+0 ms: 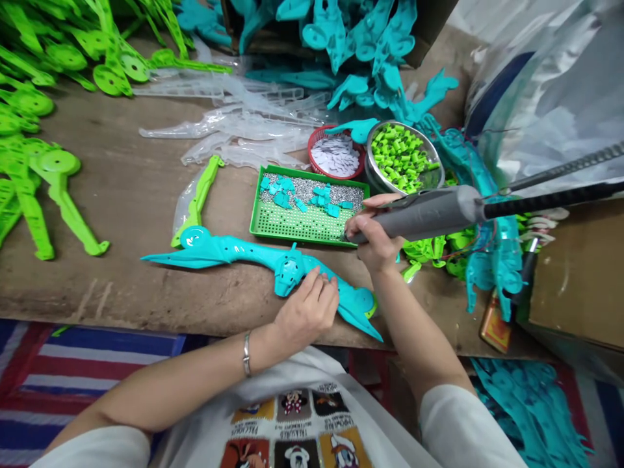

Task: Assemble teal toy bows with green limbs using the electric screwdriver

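A long teal bow-shaped plastic piece [253, 253] lies across the table in front of me, with small holes along it and a raised block at its middle. My left hand [309, 305] rests on it just right of that block, fingers bent and pressed together against its surface; the fingertips are partly hidden. Gripped in my right hand [377, 237] is a grey electric screwdriver [424, 211], pointing left. Its tip is at the right end of a green perforated tray [256, 224], which holds many small metal screws [305, 188] and several teal plastic bits [280, 192].
Behind the tray stand a red basket of white pieces [336, 156] and a metal bowl of green plastic bits [402, 156]. Green plastic parts [63, 175] are heaped left, clear parts [234, 123] and teal parts [361, 39] at the back. A cardboard box [580, 273] is on the right.
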The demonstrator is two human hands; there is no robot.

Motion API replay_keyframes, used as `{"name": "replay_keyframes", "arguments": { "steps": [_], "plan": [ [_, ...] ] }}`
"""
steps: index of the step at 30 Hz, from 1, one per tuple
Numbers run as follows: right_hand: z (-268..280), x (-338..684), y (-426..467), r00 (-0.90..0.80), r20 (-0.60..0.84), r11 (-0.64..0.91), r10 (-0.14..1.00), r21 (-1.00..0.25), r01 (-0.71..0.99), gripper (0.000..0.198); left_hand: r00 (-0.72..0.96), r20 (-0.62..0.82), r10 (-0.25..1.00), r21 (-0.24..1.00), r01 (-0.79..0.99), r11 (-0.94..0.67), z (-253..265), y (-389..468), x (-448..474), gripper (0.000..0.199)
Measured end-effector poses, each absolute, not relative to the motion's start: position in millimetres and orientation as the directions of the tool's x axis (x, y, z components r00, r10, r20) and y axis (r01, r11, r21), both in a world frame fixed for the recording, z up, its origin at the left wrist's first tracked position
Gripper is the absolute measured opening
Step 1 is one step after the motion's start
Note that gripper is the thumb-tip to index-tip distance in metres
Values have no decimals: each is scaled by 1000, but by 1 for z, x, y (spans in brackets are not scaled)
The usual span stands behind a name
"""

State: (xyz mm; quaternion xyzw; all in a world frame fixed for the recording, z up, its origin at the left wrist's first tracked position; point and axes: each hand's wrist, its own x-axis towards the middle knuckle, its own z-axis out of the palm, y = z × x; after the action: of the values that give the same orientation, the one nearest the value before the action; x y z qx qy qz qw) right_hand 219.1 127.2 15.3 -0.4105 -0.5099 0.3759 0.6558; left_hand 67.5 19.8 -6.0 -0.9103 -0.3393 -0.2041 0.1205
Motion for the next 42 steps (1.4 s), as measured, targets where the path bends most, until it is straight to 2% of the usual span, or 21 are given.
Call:
{"name": "replay_keyframes", "arguments": {
  "steps": [7,14,22,28,34,42],
  "plan": [
    [12,218,128,203,339,358,918,-931,-64,26,675,443,589,-48,674,-737,-5,20,66,28],
    [9,219,129,189,296,312,936,-948,-58,34,586,306,750,97,765,-637,-13,-1,69,40],
    [15,219,131,173,298,311,939,-949,-55,32,543,385,747,169,754,-635,-24,-8,69,42],
    [49,210,105,178,408,430,896,-896,-111,20,532,386,753,201,749,-632,-31,-7,69,49],
    [45,201,67,-7,357,352,934,-925,-145,19,521,391,759,228,744,-628,-31,-8,68,47],
    [29,202,60,-23,365,354,931,-914,-200,24,483,428,764,250,749,-613,-28,-7,70,46]
  ]
}}
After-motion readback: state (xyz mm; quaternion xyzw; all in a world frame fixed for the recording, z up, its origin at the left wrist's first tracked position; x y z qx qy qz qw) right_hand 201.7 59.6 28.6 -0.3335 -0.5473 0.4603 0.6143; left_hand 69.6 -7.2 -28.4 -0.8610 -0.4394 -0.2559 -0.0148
